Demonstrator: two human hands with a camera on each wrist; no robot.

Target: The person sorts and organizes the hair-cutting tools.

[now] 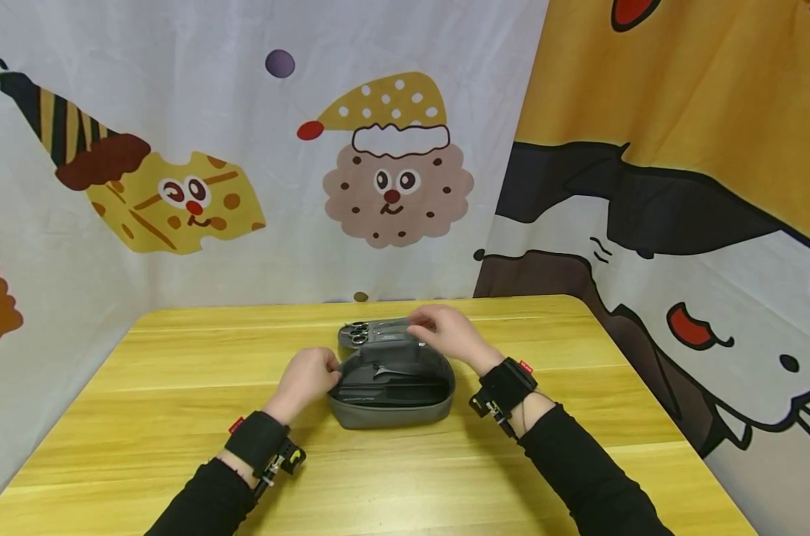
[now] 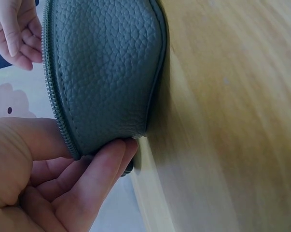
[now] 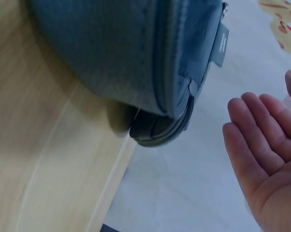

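A grey pebbled-leather zippered case [image 1: 391, 415] stands on the table with its lid [image 1: 386, 327] folded back. Silver-handled scissors [image 1: 358, 335] lie on the lid's left part. Inside the body are dark, flat items, hard to make out. My left hand [image 1: 309, 381] pinches the case's left end; in the left wrist view its thumb and fingers hold the corner by the zipper [image 2: 52, 92]. Above the lid's right side hovers my right hand [image 1: 450, 332]. Its fingers [image 3: 261, 130] are loosely bent in the right wrist view, apart from the case, with nothing visible in them.
The case stands toward the back of a wood-grain table [image 1: 197, 372]. Behind the table hangs a printed curtain [image 1: 244, 283] with cartoon figures. A small tag [image 3: 219, 46] sticks out from the case in the right wrist view.
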